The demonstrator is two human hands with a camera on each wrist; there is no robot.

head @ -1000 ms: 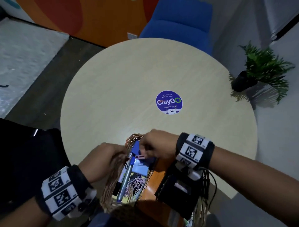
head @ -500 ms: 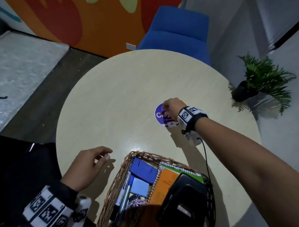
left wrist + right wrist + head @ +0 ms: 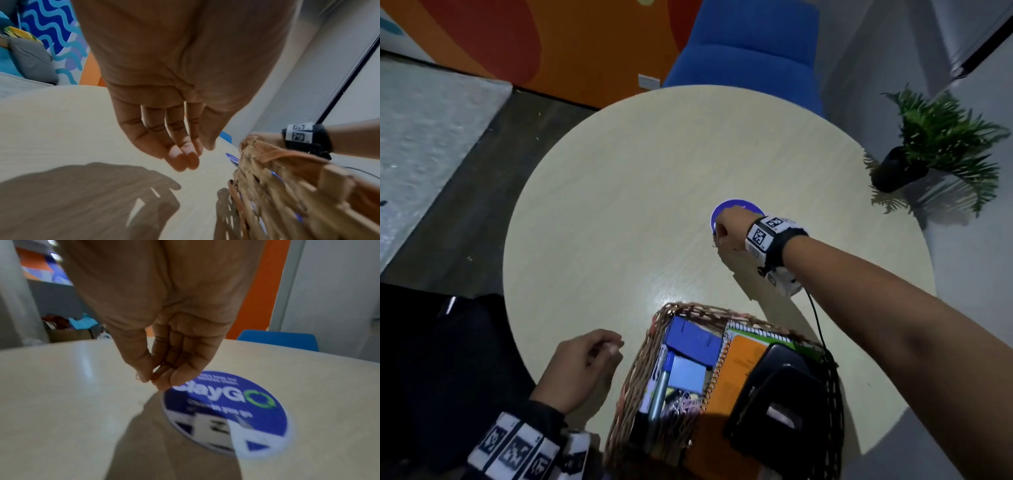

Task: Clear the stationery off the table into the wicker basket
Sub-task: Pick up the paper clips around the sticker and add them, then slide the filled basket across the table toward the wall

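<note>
The wicker basket [image 3: 688, 308] [image 3: 267, 162] stands at the near edge of the round table [image 3: 637, 205]. In it lie blue pads [image 3: 693, 339], a marker [image 3: 661, 387], an orange spiral notebook [image 3: 739, 370], coloured paper clips [image 3: 685, 401] and a black hole punch [image 3: 780, 404]. My right hand [image 3: 717, 236] [image 3: 158, 379] is at the left edge of the purple round sticker [image 3: 732, 205] [image 3: 236, 407]. Its thumb and fingertips pinch a small thin item, too blurred to name. My left hand [image 3: 613, 346] [image 3: 185, 162] hovers left of the basket, loosely curled and holding nothing.
A blue chair [image 3: 746, 51] stands behind the table's far edge. A potted plant [image 3: 935, 144] sits on the floor to the right. A black shape [image 3: 431, 359] lies beside the table at the near left.
Both hands left the basket. The right hand reached out to the sticker and pinched its fingertips together there; the left drew back to the basket's left side.
</note>
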